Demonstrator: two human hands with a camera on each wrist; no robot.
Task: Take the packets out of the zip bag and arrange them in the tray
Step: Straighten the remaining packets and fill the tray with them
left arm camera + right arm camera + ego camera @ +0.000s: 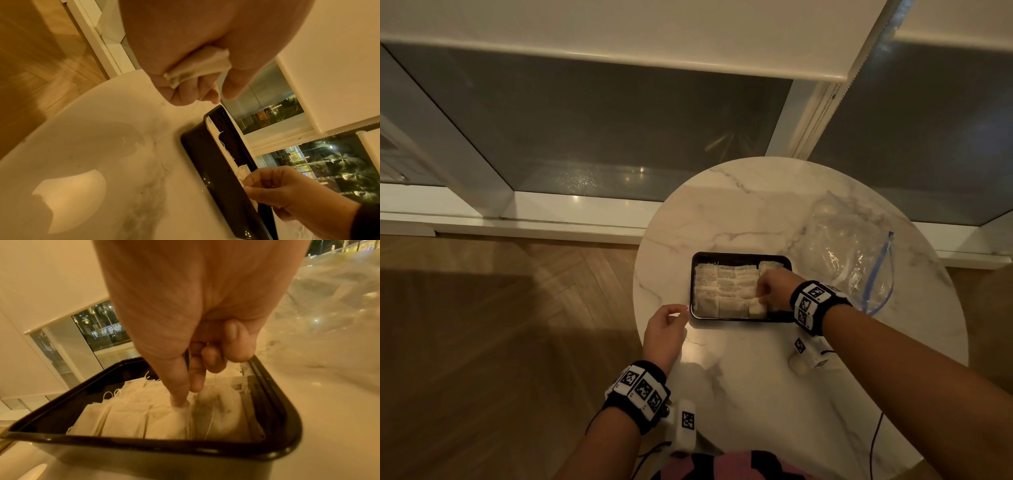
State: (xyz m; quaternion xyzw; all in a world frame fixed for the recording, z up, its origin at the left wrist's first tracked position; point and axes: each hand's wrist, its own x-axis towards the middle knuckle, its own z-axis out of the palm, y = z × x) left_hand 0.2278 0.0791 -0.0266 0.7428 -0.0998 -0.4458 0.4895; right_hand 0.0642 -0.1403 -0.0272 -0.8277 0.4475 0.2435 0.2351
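Note:
A black tray [739, 255] sits mid-table, filled with rows of white packets [722, 291] with strings. My right hand [762, 296] is over the tray's right side; in the right wrist view its thumb and forefinger [188, 396] pinch the top edge of a packet [168, 420] standing in the front row. My left hand [678, 318] hovers just off the tray's front-left corner, fingers curled round a folded white packet [197, 68] whose thread hangs down. The clear zip bag [849, 253] with a blue zip lies crumpled to the right of the tray.
The round marble table [722, 212] stands by a window sill and glass panes. Wooden floor lies to the left. A thin thread [695, 342] lies on the table near my left hand. A black cable [875, 442] runs off the table's front right.

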